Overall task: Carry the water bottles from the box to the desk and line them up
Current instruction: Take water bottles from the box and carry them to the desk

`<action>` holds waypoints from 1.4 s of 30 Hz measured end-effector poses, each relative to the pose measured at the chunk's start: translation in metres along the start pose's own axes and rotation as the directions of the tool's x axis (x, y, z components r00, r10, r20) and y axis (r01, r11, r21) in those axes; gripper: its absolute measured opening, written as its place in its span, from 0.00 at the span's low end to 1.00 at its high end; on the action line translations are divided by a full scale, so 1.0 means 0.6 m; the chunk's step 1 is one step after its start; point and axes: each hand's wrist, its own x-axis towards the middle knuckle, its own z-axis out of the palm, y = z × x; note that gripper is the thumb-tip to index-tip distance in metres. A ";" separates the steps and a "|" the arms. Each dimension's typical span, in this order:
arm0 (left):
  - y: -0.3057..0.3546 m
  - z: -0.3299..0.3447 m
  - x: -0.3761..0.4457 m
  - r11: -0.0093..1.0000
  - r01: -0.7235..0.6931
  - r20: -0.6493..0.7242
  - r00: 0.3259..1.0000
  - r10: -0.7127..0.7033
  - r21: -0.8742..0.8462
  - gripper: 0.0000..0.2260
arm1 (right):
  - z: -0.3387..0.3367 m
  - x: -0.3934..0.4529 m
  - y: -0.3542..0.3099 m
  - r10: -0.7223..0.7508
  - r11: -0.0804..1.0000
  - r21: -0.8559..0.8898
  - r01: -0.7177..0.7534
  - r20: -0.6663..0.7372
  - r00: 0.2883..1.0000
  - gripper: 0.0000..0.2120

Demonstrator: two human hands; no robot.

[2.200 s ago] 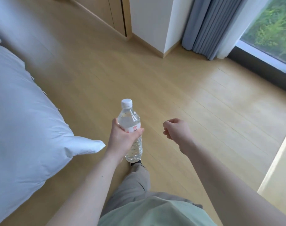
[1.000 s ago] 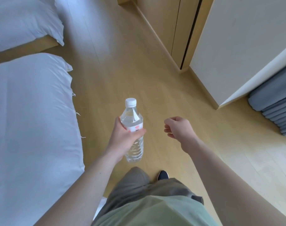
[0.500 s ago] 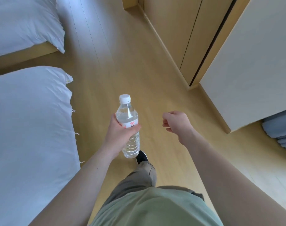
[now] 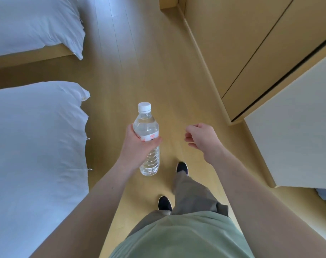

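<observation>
Green shirt (image 4: 180,237) nearest, then black shoes (image 4: 182,168) on the wooden floor (image 4: 140,71). Left hand (image 4: 138,148) grasps the water bottle (image 4: 147,131) upright at mid-height; right hand (image 4: 201,139) hangs loosely curled, holding nothing. White bedding (image 4: 33,136) lies leftward, cupboards (image 4: 242,43) beyond.

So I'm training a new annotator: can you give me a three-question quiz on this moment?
1. True or false: the left hand grips the clear plastic water bottle with white cap.
2. What does the right hand hold?
3. The white-sheeted beds lie on which side of the person: A left, B right?

Key: 1 true; 2 nothing; 3 A.
</observation>
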 end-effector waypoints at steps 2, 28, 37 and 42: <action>0.018 -0.002 0.051 1.000 -0.013 -0.018 1.000 0.013 0.002 0.28 | 0.010 0.043 -0.037 -0.008 1.000 0.010 0.008 0.020 1.000 0.04; 0.307 -0.007 0.667 0.996 -0.021 -0.099 0.995 0.012 -0.091 0.27 | 0.106 0.549 -0.539 -0.015 0.995 -0.095 0.029 0.146 0.989 0.06; 0.397 -0.092 0.918 0.993 -0.013 -0.066 0.998 0.006 -0.115 0.28 | 0.223 0.717 -0.753 -0.023 0.994 -0.102 0.034 0.108 0.994 0.03; 0.458 -0.151 1.047 0.993 -0.017 -0.027 1.000 0.014 -0.117 0.27 | 0.303 0.793 -0.869 -0.020 0.996 -0.089 0.028 0.096 0.995 0.05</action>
